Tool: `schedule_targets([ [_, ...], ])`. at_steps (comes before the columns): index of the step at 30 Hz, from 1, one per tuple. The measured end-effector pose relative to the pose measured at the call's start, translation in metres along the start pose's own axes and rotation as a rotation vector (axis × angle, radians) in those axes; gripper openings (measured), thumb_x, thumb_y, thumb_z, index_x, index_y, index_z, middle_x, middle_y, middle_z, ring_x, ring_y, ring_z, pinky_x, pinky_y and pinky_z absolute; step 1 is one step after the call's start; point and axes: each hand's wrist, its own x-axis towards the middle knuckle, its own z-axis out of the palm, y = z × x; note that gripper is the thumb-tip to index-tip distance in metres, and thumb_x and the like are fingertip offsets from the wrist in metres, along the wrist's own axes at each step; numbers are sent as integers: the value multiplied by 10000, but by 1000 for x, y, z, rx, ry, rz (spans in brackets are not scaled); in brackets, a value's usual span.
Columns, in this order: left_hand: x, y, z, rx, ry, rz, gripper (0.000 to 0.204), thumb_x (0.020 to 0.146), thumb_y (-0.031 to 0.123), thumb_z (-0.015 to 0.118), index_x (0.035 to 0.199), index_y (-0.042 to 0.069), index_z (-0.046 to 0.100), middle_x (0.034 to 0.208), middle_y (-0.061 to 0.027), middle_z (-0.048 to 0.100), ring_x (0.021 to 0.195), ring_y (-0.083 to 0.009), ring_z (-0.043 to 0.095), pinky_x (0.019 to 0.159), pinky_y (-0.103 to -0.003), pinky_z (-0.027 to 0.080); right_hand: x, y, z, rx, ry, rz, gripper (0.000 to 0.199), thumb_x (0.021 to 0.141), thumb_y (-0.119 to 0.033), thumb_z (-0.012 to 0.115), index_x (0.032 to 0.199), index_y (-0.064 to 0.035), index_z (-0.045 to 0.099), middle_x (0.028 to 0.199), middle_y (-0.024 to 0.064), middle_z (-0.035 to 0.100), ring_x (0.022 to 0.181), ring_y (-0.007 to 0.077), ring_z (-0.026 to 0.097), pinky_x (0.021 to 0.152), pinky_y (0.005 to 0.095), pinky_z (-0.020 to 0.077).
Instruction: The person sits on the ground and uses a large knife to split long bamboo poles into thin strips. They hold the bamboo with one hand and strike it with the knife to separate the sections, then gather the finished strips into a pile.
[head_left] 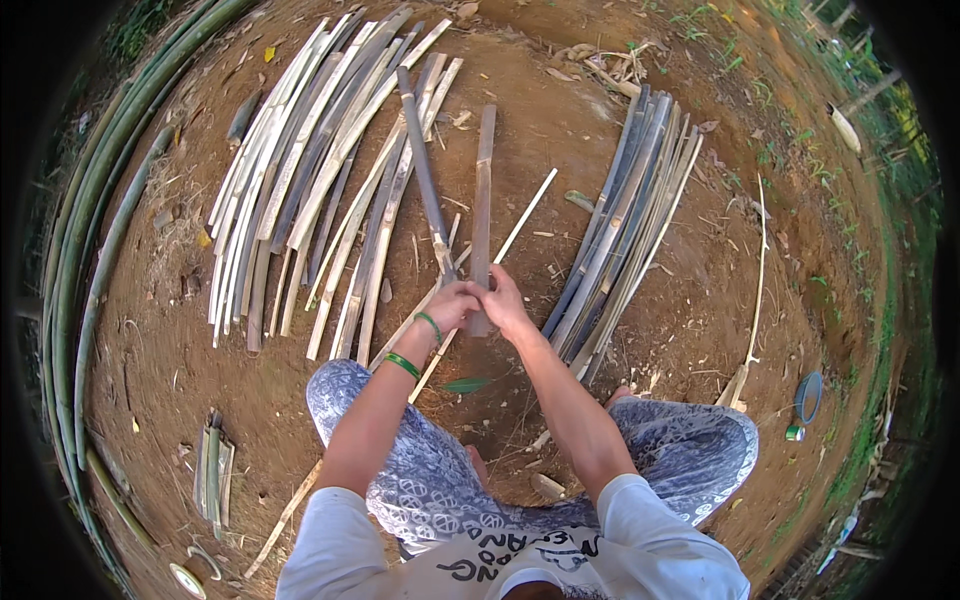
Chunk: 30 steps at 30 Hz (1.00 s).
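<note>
Both my hands meet in front of my knees, around the lower part of a flat brown bamboo slat (482,190) that points away from me. My right hand (505,305) grips it from the right side, thumb along its face. My left hand (455,303), with green bands at the wrist, is closed at the slat's left edge, its fingers partly hidden by the right. A darker bamboo strip (423,170) runs slantwise up to my left hand; whether the two touch I cannot tell. Thin pale strips (525,218) lie on the soil beneath.
A wide spread of split bamboo strips (300,170) lies at the left, a narrower bundle (625,230) at the right. Long green bamboo poles (75,260) curve along the left edge. A short bundle (214,470) lies near left; a tape roll (808,398) lies at the right.
</note>
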Motion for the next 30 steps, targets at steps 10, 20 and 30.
schedule_targets([
  [10, -98, 33, -134, 432, 610, 373, 377, 835, 148, 539, 1139, -68, 595, 883, -120, 644, 746, -185, 571, 683, -324, 487, 24, 21, 62, -741, 59, -82, 603, 834, -403, 736, 1291, -46, 571, 1157, 207, 616, 1121, 393, 591, 947, 455, 487],
  [20, -71, -2, -61, 360, 995, 382, 479, 916, 399, 682, 1005, -60, 579, 835, -214, 643, 743, -314, 623, 728, -433, 499, 1, 50, 70, -215, 219, -44, 335, 802, -147, 730, 1070, -2, 591, 822, 170, 644, 807, 349, 656, 755, 443, 498],
  [30, -6, -16, -52, 450, 826, 393, 520, 901, 442, 670, 959, -75, 650, 870, -245, 685, 836, -356, 669, 805, -435, 503, -51, 6, -31, -276, 850, -200, 393, 909, -246, 650, 1187, 27, 595, 983, 291, 677, 957, 459, 650, 832, 488, 493],
])
